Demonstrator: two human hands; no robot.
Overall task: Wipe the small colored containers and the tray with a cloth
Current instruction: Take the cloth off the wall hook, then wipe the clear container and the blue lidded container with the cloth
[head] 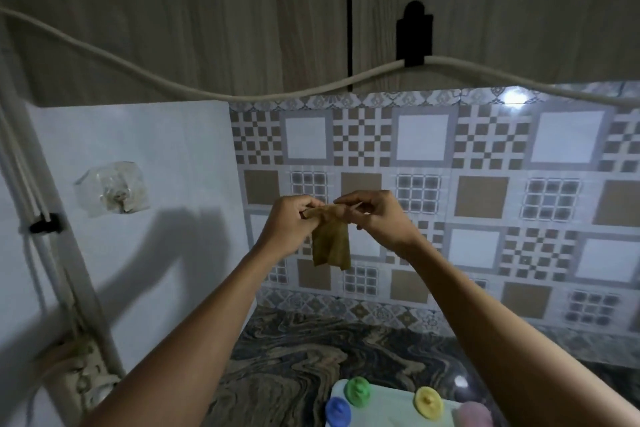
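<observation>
**Cloth held up, containers below**

While you hold both arms raised before the patterned tile wall (485, 163), your left hand (294, 218) and right hand (377, 215) each pinch the top edge of the yellowish cloth (331, 246), which hangs down between them. Low in the view, the white tray (391, 409) sits on the marbled counter (287, 357), carrying the green container (358, 391), blue container (338, 411), yellow container (429, 408) and pink container (473, 414).
</observation>
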